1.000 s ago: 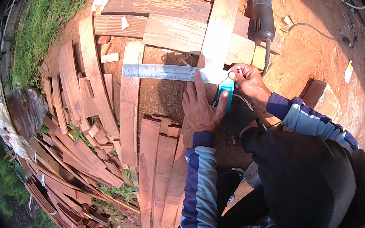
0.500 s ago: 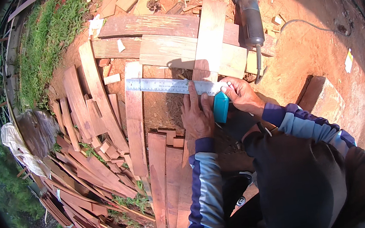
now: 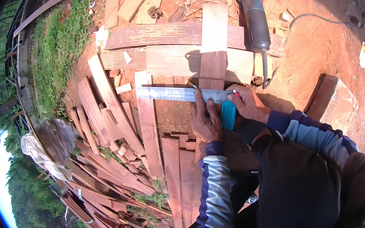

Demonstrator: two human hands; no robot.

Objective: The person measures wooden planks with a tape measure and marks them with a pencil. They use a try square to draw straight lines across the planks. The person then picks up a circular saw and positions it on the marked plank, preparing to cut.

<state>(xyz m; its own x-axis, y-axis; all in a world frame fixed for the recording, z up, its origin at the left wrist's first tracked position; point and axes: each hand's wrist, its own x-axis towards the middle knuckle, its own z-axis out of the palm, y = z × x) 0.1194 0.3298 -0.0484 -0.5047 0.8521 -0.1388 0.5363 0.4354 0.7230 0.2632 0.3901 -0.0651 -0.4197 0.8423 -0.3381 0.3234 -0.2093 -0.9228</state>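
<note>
A try square with a steel ruler blade (image 3: 168,93) and a teal stock (image 3: 228,115) lies across a short wooden plank (image 3: 214,66). My left hand (image 3: 206,122) presses the blade onto the plank, index finger and thumb on the metal. Right of it, my right hand (image 3: 251,106) is closed in a pinch at the blade's right end, beside the stock. A slim, red-tipped, pencil-like stick (image 3: 236,93) shows between its fingers; most of it is hidden. The blade's far left end rests over a long upright-lying board (image 3: 148,123).
An angle grinder (image 3: 255,21) with a toothed disc lies at the far right, its cord (image 3: 317,14) trailing over the dirt. Under the plank run crosswise boards (image 3: 153,32). Stacked planks (image 3: 107,170) fill the left. A stone block (image 3: 335,100) sits at right.
The whole view has shifted slightly, moving the scene a little right and down. The right hand's fingers have turned, and the stick's red tip now shows. The left hand keeps its place on the blade.
</note>
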